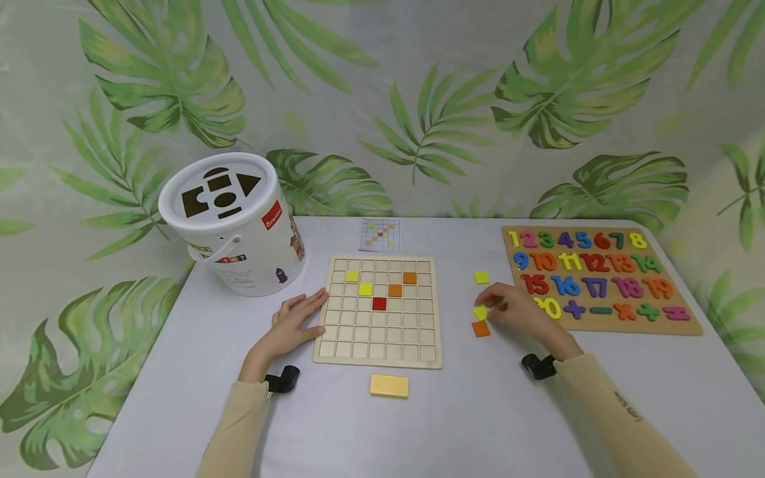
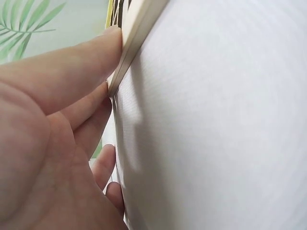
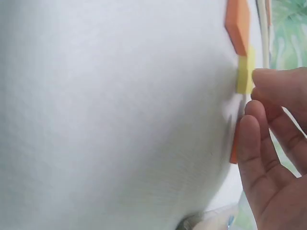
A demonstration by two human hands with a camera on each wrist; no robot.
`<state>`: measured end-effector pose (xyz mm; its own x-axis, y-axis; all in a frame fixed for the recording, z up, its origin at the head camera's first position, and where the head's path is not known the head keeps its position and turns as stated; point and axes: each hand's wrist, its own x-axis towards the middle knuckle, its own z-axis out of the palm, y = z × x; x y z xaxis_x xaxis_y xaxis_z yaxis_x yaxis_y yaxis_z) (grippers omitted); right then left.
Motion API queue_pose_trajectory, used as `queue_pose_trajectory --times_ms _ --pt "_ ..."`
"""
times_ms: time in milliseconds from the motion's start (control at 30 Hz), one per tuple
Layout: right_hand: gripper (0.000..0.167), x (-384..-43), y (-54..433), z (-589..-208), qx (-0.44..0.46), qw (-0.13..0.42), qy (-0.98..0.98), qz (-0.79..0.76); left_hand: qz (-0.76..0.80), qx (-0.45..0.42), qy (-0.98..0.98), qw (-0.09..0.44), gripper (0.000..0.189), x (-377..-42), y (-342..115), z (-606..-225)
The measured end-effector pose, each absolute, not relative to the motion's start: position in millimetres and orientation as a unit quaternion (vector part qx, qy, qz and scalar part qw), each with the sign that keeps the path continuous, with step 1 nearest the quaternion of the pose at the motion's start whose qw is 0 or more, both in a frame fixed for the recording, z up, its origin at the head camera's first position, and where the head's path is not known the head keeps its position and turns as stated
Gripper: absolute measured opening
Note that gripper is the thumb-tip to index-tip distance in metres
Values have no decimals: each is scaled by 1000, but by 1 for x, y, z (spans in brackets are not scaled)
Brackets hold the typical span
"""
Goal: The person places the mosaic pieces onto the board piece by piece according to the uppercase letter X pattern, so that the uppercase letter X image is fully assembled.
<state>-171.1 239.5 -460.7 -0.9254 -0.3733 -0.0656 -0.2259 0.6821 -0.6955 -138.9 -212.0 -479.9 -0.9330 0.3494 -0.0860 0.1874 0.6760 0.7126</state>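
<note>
A light wooden grid board (image 1: pixel 376 335) lies on the table with yellow, orange and red square tiles in some of its cells. My left hand (image 1: pixel 294 324) rests against the board's left edge, fingers extended; in the left wrist view the thumb (image 2: pixel 91 60) touches the board's side. To the right of the board, my right hand (image 1: pixel 516 311) pinches a yellow tile (image 1: pixel 480 313) by its edge with thumb and fingertips. An orange tile (image 1: pixel 481 328) lies just in front of it, and another yellow tile (image 1: pixel 481 277) lies farther back.
A small pattern card (image 1: pixel 380 236) lies behind the board. A white bucket (image 1: pixel 251 265) with shape holes in its lid stands at the back left. A wooden number puzzle (image 1: pixel 603 324) lies at the right. A yellow block (image 1: pixel 389 386) sits in front of the board.
</note>
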Motion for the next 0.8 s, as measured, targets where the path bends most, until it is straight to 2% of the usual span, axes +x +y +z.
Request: queue_pose_trajectory --times_ms 367,800 --pt "24 -170 230 -463 -172 91 932 -306 373 150 909 107 68 -139 -213 -480" --pt "24 -182 214 -457 -160 91 932 -311 370 146 911 105 68 -140 -212 -481"
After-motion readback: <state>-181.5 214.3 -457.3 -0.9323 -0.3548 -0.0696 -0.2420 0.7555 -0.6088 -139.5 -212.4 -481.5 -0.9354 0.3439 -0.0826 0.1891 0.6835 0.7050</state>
